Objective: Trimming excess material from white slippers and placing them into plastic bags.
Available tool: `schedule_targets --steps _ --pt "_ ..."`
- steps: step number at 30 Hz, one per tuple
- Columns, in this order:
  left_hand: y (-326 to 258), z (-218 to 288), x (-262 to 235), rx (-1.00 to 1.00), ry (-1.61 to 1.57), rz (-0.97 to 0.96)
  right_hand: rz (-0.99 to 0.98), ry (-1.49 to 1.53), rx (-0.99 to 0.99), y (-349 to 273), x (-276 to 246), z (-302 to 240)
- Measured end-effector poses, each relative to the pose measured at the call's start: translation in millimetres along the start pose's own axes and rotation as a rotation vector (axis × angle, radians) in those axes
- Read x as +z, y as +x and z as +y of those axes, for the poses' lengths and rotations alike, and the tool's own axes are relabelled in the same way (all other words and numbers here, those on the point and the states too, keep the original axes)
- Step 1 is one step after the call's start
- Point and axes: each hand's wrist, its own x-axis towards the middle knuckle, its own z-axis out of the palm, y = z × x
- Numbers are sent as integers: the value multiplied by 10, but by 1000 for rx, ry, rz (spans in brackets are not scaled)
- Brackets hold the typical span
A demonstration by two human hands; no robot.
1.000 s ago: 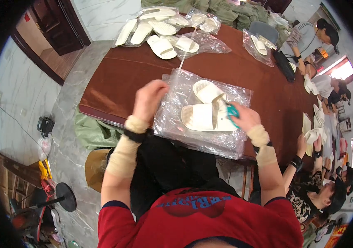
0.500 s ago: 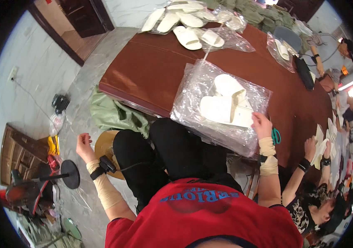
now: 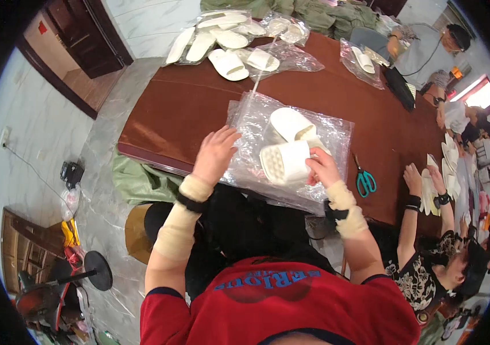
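My right hand (image 3: 322,167) pinches the strap end of a white slipper (image 3: 282,163), tilted so that a bumpy surface shows at its rounded left end. Just behind it, a second white slipper (image 3: 291,122) lies on a pile of clear plastic bags (image 3: 251,164). Over the left edge of that pile is my left hand (image 3: 217,152), its fingers stretched out and nothing in them. Part of the second slipper is hidden behind the held one.
Teal-handled scissors (image 3: 365,181) lie on the brown table (image 3: 170,109), right of the bags. Several white slippers (image 3: 228,39) and plastic packs are heaped at the far left. A co-worker's hands (image 3: 426,178) handle white pieces at the right. A fan (image 3: 44,293) stands lower left.
My left hand has come from beside the table over to the bags. My right hand has tilted the near slipper, showing its bumpy side. The view has shifted, uncovering the scissors.
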Motion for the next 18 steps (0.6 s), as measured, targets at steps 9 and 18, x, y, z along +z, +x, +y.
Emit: schedule_targets --steps 9,18 --pt "637 -11 1472 -25 -43 -184 -300 -1339 -418 -66 -707 -514" --pt "646 0 1515 -147 -217 -308 -256 -1221 -570 730 -519 -322"
